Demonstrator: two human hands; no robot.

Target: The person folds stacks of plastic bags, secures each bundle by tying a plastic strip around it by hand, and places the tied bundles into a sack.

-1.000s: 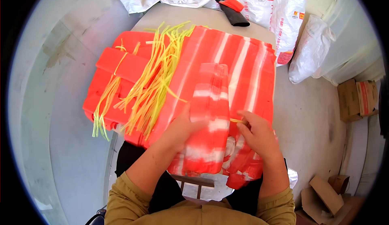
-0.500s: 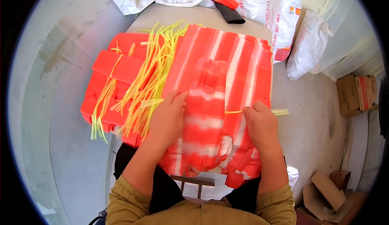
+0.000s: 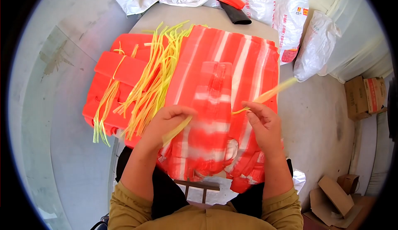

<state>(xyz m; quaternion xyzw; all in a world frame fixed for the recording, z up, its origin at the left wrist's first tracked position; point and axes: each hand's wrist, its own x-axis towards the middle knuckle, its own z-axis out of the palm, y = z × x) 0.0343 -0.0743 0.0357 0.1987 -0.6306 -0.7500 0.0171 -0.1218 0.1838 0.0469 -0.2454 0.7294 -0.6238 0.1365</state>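
In front of me lies a narrow folded bundle of red and white plastic bags (image 3: 210, 105), on top of a wider stack of striped red and white plastic bags (image 3: 244, 68). A yellow plastic tie strip (image 3: 271, 91) shows at both sides of the bundle, its middle hidden there. My left hand (image 3: 168, 124), slightly blurred, pinches the strip's left end beside the bundle. On the other side my right hand (image 3: 266, 126) holds the right end between thumb and fingers, the loose tail slanting up and away, smeared by motion.
A heap of yellow strips (image 3: 159, 72) lies left of the stack, over folded red bags (image 3: 112, 70). White printed sacks (image 3: 257, 4) stand along the table's (image 3: 178, 16) far edge, near a black roll (image 3: 234, 12). Cardboard boxes (image 3: 336, 201) sit at the lower right.
My left hand has moved down and left with its strip end. My right hand has turned palm-up, and the strip's right tail has swung upward. The bundle stays put.
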